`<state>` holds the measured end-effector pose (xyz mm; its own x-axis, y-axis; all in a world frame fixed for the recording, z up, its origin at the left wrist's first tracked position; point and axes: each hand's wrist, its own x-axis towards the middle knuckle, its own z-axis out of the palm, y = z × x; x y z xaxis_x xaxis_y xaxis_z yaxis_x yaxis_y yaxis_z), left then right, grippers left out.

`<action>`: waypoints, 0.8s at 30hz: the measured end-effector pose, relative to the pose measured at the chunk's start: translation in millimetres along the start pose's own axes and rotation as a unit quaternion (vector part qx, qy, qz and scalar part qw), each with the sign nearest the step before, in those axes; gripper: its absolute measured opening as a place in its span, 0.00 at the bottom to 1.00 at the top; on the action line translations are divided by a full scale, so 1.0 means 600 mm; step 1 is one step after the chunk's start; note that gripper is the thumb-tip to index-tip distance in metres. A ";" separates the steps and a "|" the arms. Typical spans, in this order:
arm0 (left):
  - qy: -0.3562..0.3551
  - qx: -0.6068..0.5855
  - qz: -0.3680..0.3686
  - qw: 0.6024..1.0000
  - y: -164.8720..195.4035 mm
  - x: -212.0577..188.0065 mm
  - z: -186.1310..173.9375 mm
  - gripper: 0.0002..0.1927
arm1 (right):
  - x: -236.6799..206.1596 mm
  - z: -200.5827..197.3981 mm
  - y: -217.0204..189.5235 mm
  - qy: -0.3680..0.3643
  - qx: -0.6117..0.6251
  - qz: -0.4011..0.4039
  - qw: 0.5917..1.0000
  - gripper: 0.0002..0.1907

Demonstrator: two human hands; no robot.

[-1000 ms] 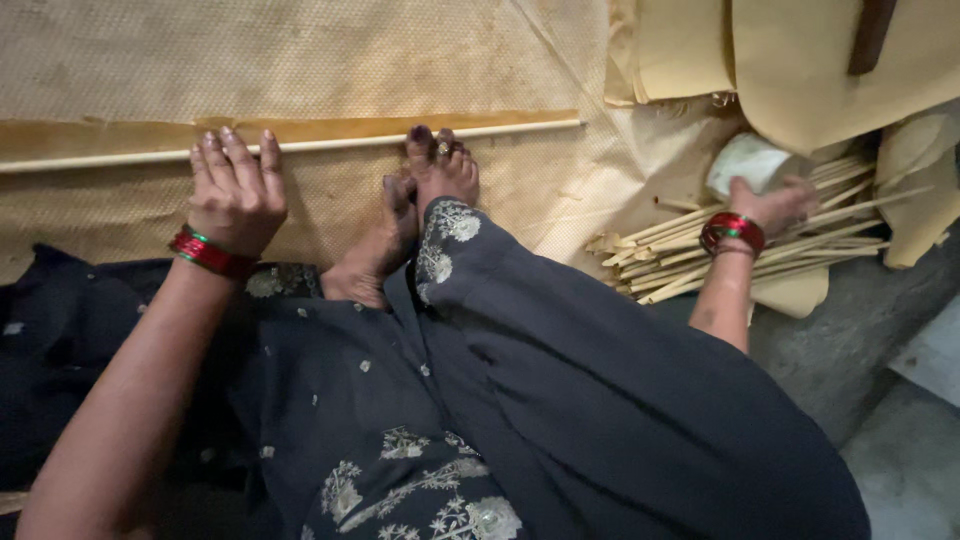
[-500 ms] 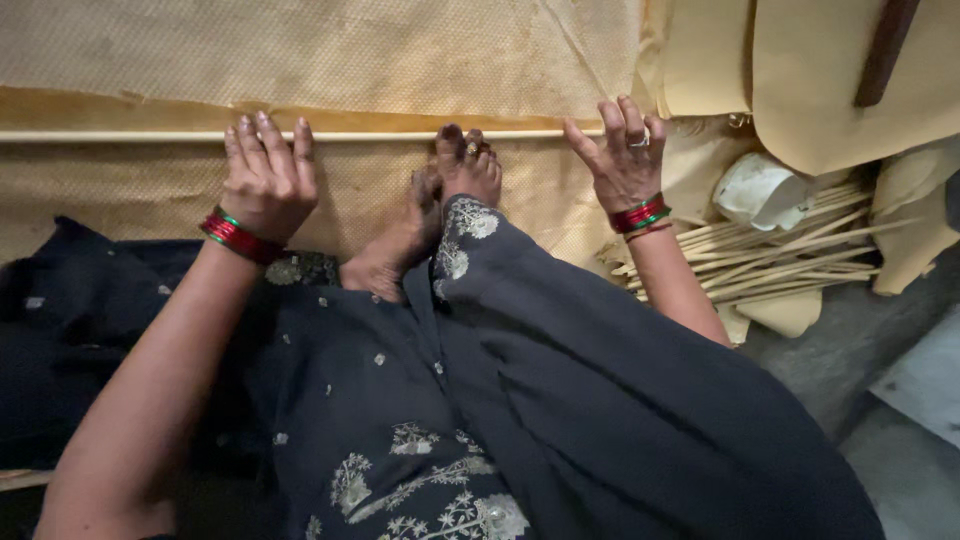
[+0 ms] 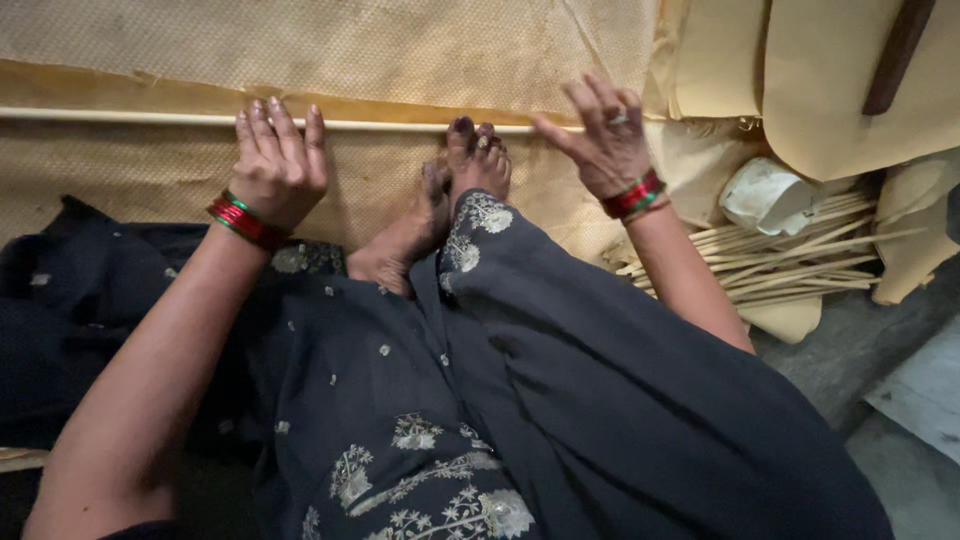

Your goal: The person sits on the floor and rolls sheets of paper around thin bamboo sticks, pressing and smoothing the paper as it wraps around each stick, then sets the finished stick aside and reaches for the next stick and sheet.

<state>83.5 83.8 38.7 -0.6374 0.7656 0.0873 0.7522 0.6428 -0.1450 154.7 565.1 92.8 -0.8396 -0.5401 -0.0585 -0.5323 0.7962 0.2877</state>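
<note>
One broad woven mat (image 3: 330,45), tan and fine-meshed like stiff netting, fills the top and middle of the view, with a smoother yellow band along its fold; one long pale stick (image 3: 130,117), thin, round and straight, lies across it from the left edge towards the right, just above the fingers of both hands; the person's dark garment (image 3: 560,400), black cloth with pale embroidered flowers, covers the lower half; several flat cream sheets (image 3: 830,80), plain and leathery, overlap at the upper right, and one dark narrow strip (image 3: 897,55) lies slanted on them; one loose bundle of thin pale sticks (image 3: 790,262), more than ten though the exact count cannot be told, lies fanned on the floor at the right, with one crumpled white piece (image 3: 765,195) on top of it; two bare feet (image 3: 455,195) rest on the mat between the hands, toes touching the stick; the left hand (image 3: 275,165) presses flat on the mat, fingers spread and unclenched, tips at the stick; the right hand (image 3: 600,140) is likewise spread and holds nothing, one ring on a finger; each wrist carries red and green bangles (image 3: 245,222).
</note>
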 end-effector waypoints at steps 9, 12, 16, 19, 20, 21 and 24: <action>0.002 0.014 -0.002 1.000 0.001 0.000 0.006 0.20 | -0.023 -0.044 0.052 -0.079 0.008 0.019 0.997 0.31; 0.004 0.007 0.001 1.000 0.001 -0.001 0.007 0.21 | 0.006 -0.044 0.033 -0.049 0.056 0.028 0.997 0.28; 0.004 0.012 0.001 1.000 0.002 0.004 0.008 0.23 | 0.076 -0.023 0.001 0.013 0.009 -0.066 0.998 0.33; 0.016 0.012 -0.006 1.000 0.005 0.009 0.009 0.22 | 0.080 -0.035 0.011 -0.009 0.023 -0.072 0.997 0.33; 0.021 0.013 -0.009 1.000 0.005 0.009 0.009 0.22 | 0.072 -0.044 0.021 -0.021 0.037 -0.066 0.997 0.34; 0.026 0.005 -0.015 1.000 0.006 0.009 0.010 0.22 | 0.063 -0.053 0.030 -0.035 0.051 -0.059 0.996 0.35; 0.031 -0.011 -0.026 0.999 0.008 0.008 0.011 0.22 | 0.050 -0.067 0.042 -0.090 0.007 -0.037 0.995 0.27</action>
<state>82.9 90.6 31.9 -0.6651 0.7305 0.1547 0.7218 0.6821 -0.1175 120.4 557.7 136.5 -0.8035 -0.5408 -0.2488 -0.5934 0.7609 0.2625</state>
